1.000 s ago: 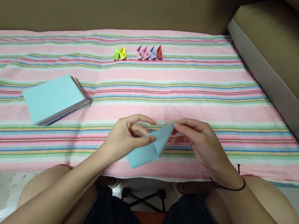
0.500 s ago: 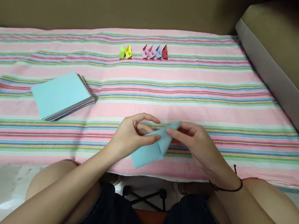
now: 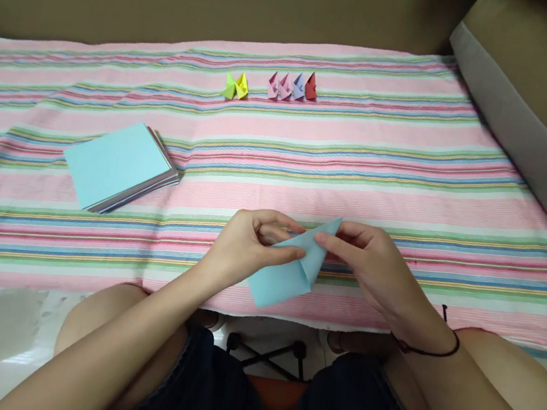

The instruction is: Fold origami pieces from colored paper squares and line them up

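A light blue sheet of paper (image 3: 281,280), partly folded with a triangular flap at its right end, is held between my hands above the cloth's front edge. My left hand (image 3: 255,246) pinches its upper edge, thumb on the near face and fingers behind. At the raised right corner, my right hand (image 3: 363,250) grips the flap between thumb and fingers; some fingertips are hidden behind the paper. A dark cord bracelet (image 3: 428,350) circles my right wrist.
To the left lies a stack of coloured paper (image 3: 117,164), light blue on top. Small folded paper figures stand farther back: a green and yellow pair (image 3: 236,86) and a pink, purple and red row (image 3: 292,86). A striped cloth (image 3: 358,176) covers the surface; a cushioned armrest (image 3: 534,98) borders the right.
The view has shifted slightly, moving the background upward and to the right in the picture. My left fingers have closed down nearer the paper's top edge; both hands keep hold of it.
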`<action>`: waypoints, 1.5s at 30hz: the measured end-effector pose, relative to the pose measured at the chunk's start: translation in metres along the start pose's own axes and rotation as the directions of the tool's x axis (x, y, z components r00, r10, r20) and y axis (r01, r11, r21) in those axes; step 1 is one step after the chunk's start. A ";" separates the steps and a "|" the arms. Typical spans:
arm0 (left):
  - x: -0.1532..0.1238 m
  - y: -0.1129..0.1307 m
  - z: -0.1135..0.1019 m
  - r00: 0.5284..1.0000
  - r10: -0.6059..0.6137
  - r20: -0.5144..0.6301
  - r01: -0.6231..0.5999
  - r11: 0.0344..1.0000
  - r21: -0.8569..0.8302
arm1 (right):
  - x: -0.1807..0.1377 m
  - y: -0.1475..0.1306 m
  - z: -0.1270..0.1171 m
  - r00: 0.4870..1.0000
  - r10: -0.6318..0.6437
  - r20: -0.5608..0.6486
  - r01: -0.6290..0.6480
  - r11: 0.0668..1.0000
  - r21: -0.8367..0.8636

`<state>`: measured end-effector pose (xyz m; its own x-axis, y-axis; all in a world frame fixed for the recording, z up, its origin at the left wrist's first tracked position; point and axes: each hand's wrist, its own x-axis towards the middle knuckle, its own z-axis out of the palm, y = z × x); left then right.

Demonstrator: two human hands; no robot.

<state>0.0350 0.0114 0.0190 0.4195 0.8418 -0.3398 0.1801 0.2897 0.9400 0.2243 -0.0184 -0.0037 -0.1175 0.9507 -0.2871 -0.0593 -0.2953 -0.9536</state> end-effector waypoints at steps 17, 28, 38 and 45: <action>-0.004 0.001 0.002 1.000 -0.025 -0.013 0.024 0.999 -0.035 | -0.003 -0.004 0.001 0.999 0.033 0.018 -0.033 0.999 0.012; -0.006 -0.001 0.002 0.999 0.048 -0.008 -0.049 0.999 -0.019 | -0.007 -0.004 0.000 0.999 0.019 0.026 -0.019 1.000 0.011; -0.018 0.008 0.006 0.999 0.032 -0.011 -0.033 0.998 -0.048 | -0.017 -0.009 0.000 0.999 0.032 0.043 -0.033 0.999 0.037; -0.020 0.007 0.007 1.000 0.023 0.020 -0.021 0.996 -0.084 | -0.020 -0.009 0.002 1.000 -0.009 -0.008 0.009 1.000 -0.010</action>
<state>0.0341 -0.0062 0.0324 0.4416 0.8388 -0.3184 0.0961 0.3086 0.9463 0.2254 -0.0351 0.0108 -0.1090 0.9540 -0.2794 -0.0502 -0.2859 -0.9569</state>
